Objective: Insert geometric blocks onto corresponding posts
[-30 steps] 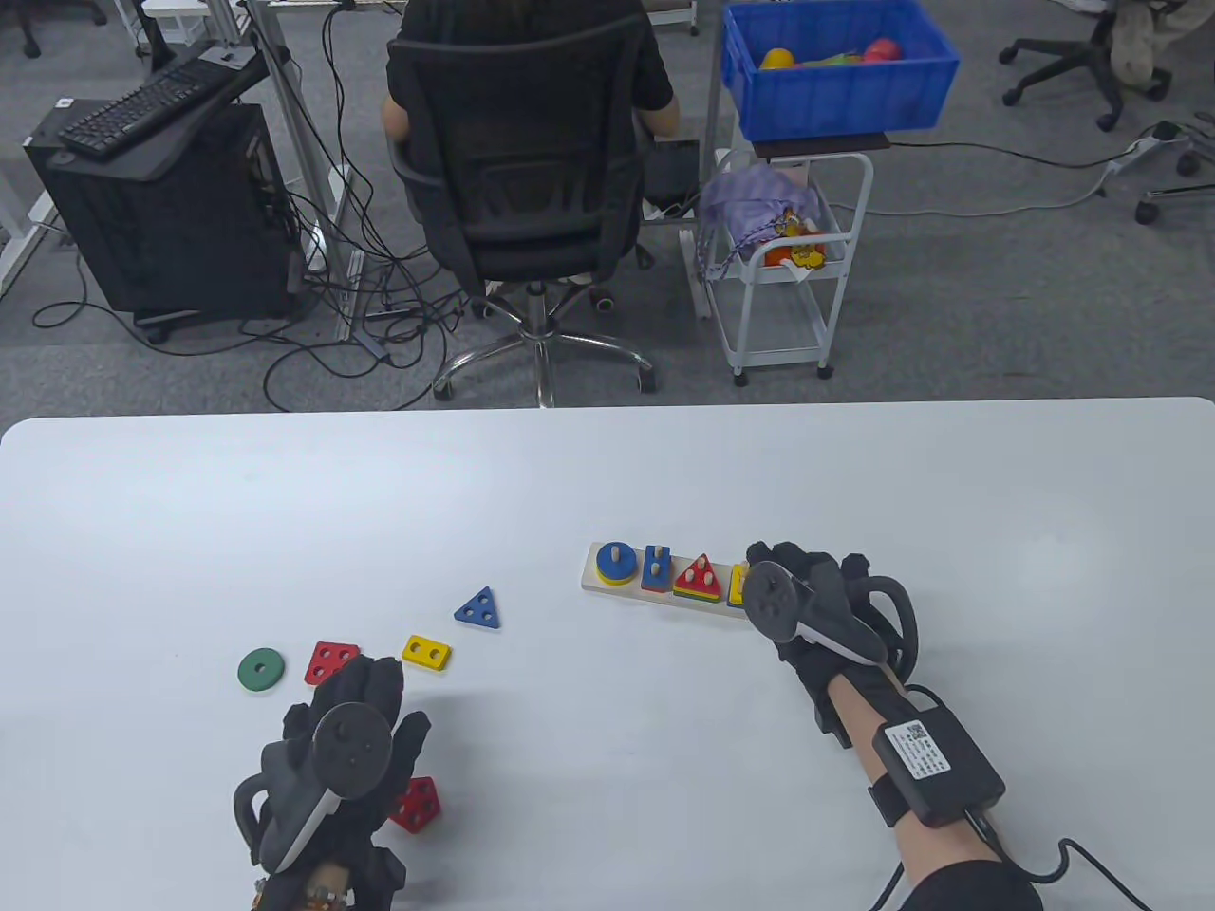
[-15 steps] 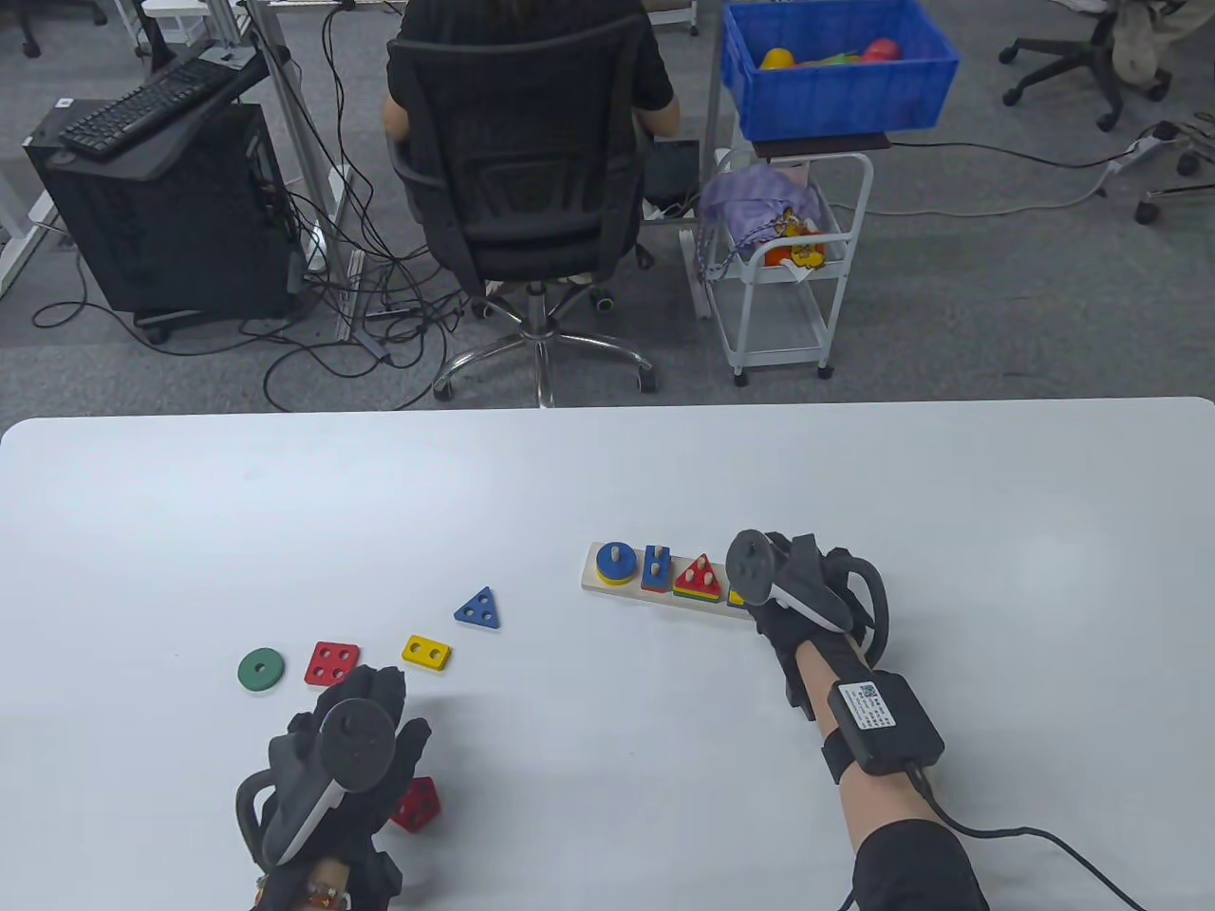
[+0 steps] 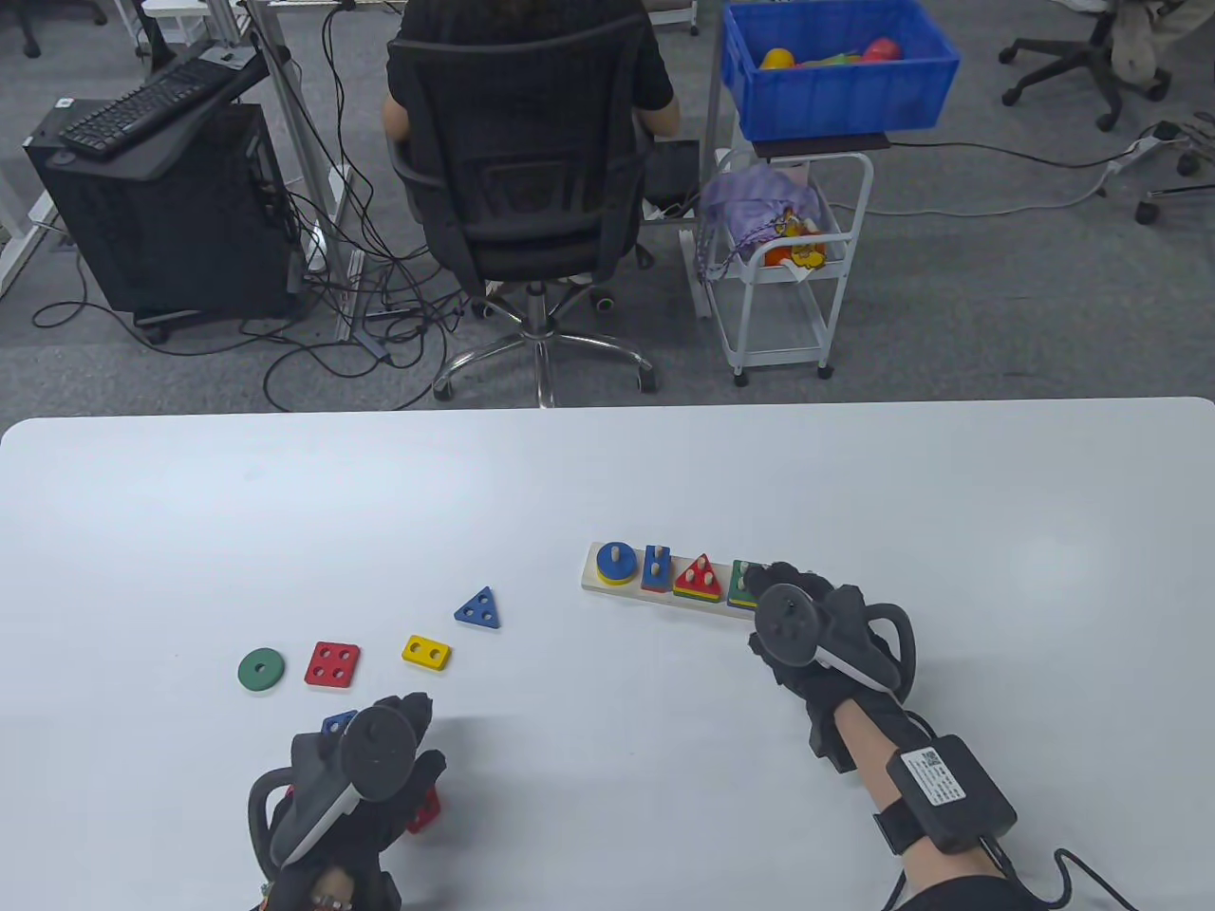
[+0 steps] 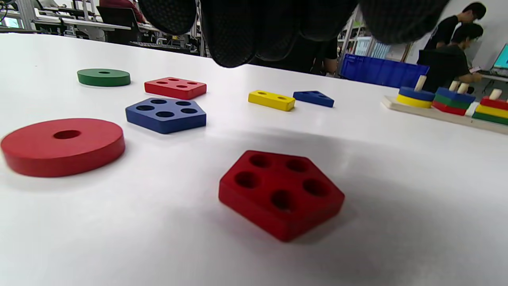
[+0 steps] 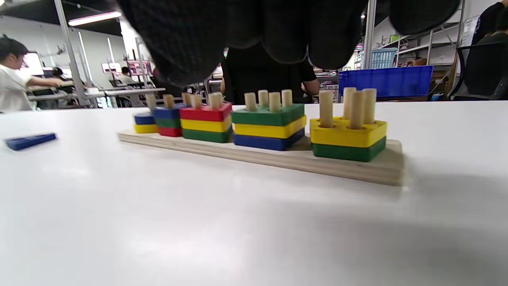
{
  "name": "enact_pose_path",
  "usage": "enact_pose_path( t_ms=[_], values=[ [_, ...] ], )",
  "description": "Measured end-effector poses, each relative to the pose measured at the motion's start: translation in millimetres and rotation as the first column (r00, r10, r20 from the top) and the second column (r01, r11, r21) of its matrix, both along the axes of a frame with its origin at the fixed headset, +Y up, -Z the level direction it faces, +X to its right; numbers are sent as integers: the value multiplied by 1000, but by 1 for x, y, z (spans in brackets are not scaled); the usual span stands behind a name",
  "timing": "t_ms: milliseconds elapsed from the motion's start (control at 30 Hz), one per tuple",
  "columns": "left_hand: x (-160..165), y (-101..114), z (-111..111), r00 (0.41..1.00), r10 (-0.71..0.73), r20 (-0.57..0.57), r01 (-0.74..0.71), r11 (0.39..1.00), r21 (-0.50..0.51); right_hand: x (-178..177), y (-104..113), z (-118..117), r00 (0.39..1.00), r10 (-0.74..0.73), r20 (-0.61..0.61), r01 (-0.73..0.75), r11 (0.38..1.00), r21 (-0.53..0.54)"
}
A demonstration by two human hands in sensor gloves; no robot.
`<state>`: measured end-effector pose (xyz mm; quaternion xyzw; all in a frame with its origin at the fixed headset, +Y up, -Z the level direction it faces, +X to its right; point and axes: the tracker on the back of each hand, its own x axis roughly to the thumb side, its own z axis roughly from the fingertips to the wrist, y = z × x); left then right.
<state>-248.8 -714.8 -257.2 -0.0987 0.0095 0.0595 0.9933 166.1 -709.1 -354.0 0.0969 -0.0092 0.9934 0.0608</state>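
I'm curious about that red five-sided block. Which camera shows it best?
The left wrist view: the red pentagon lies close, unobstructed, its four holes clear. The table view shows only a red sliver beside the left hand. The right wrist view misses it.

Lighting: bright, even, diffuse indoor light from overhead; a ceiling strip lamp (image 5: 94, 18) shows in the right wrist view.
Shadows: soft, faint grey patches on the white table (image 3: 607, 474) beside both gloved hands; a short soft shadow under the red pentagon block (image 4: 279, 192).
Glare: mild sheen on the tabletop in both wrist views.
Focus: table view sharp throughout. Wrist views: the fingers (image 4: 238, 31) at the top edge are dark and blurred; the background is soft.
Distortion: wide-angle stretching toward the edges of the wrist views.
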Motion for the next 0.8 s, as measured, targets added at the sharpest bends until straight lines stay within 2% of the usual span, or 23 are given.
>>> enact_pose_path(
  t_ms=[100, 200, 267, 367, 400, 467, 533, 667, 800],
  values=[
    [3, -3, 0, 999, -39, 24, 40, 998, -51, 2, 7, 22, 999, -50, -22, 50, 999, 2],
    [5, -6, 0, 997, -67, 40, 71, 993, -99, 1, 4, 39, 997, -72, -27, 72, 997, -23],
    [8, -8, 0, 994, -101, 50, 107, 985, -134, -1, -2, 54, 997, -72, -37, 71, 997, -27],
    [13, -12, 1, 983, -170, 66, 178, 972, -156, -2, -17, 68, 995, -92, -43, 93, 995, 21],
    [15, -14, 2, 977, -205, 59, 212, 964, -158, -3, -24, 71, 994, -91, -55, 93, 995, 22],
    [19, -16, 2, 951, -307, 38, 309, 938, -159, -3, -31, 74, 997, -9, -76, 6, 999, -42],
    [24, -21, 2, 929, -367, 42, 368, 914, -170, -3, -34, 74, 997, 8, -75, -10, 1000, -27],
    [31, -29, 1, 891, -452, 45, 450, 867, -213, -4, -31, 73, 996, -25, -87, 23, 999, -32],
    [38, -31, 1, 880, -471, 61, 474, 864, -166, -5, -27, 76, 995, -25, -96, 24, 1000, -15]
  ],
)
